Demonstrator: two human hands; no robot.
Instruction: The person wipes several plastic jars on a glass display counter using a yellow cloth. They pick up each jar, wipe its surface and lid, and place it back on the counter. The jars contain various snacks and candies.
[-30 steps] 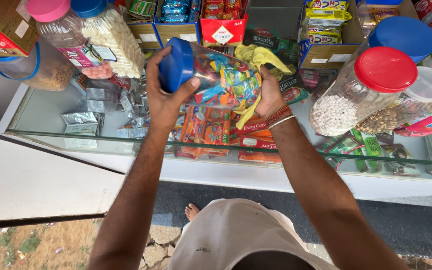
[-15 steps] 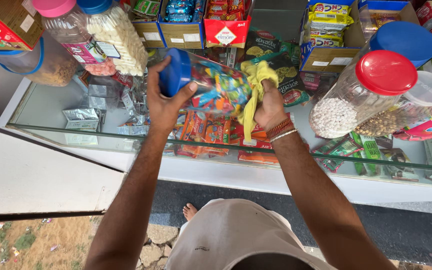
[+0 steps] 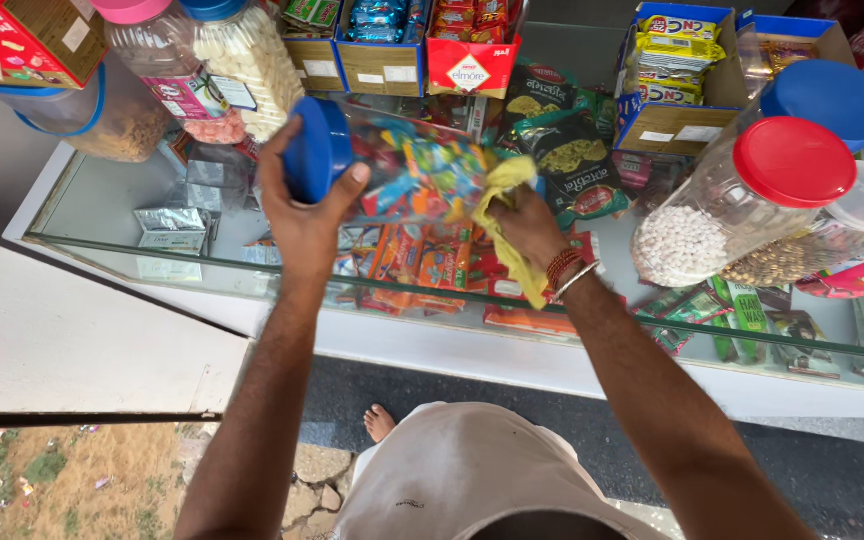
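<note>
**Plastic jar on its side, cloth against the wall**

Plastic, clear and smooth, is what I have in both hands at the centre of the frame: a candy jar (image 3: 407, 170) tipped on its side above the glass table (image 3: 102, 210). My left hand (image 3: 304, 205) wraps the blue lid (image 3: 317, 150), thumb on one side and fingers curled over the rim, gripping it firmly. My right hand (image 3: 527, 225) is closed around a yellow cloth (image 3: 497, 215), pressing it against the jar's wall near its base.

Packed with bright wrapped sweets, the jar probably carries some weight, and its thin walls likely flex if squeezed hard. The surface looks slick, so the ridged lid seems the surest hold, with the cloth side giving extra friction.

To the right of the frame stands a red-lidded jar (image 3: 742, 200) of white balls, with a blue-lidded jar (image 3: 837, 100) behind it. At upper left a pink-lidded jar (image 3: 167, 65) sits by cardboard boxes.
</note>
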